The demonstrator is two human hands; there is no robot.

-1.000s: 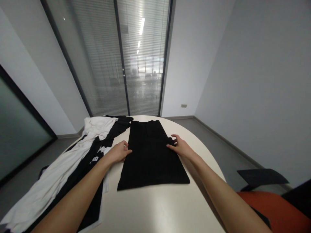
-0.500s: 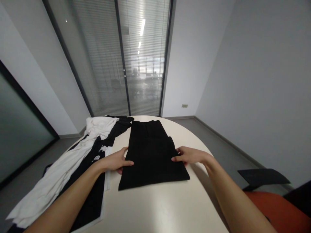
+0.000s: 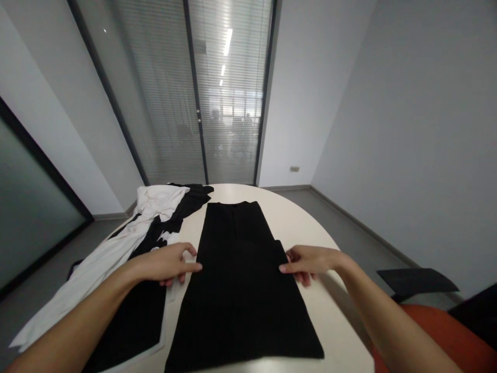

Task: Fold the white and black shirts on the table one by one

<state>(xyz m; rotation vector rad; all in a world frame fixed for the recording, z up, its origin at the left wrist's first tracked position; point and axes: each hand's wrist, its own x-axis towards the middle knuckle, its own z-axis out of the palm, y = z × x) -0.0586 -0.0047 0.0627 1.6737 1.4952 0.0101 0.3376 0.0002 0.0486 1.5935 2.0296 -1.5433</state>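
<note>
A long black garment (image 3: 243,290) lies spread lengthwise before me, its waist end pointing away. It looks like a skirt or folded trousers; I cannot tell which. Beside its left edge is my left hand (image 3: 171,263), open, thumb tip at the cloth and the other fingers loosely bent. At the opposite edge my right hand (image 3: 310,261) is also open, its thumb resting on the fabric near a small step in the layers. The right index fingertip is partly hidden.
The garment rests on a cream table (image 3: 298,217) with a rounded far end. Along the left lie a white garment (image 3: 112,254) and black clothes (image 3: 134,316) with pale trim. An orange chair (image 3: 430,331) stands at the right. Beyond are a glass partition (image 3: 233,140) and walls.
The black garment has come nearer to me and its near part now extends further, so it looks longer. Both hands have loosened at its edges, the left drawing outward.
</note>
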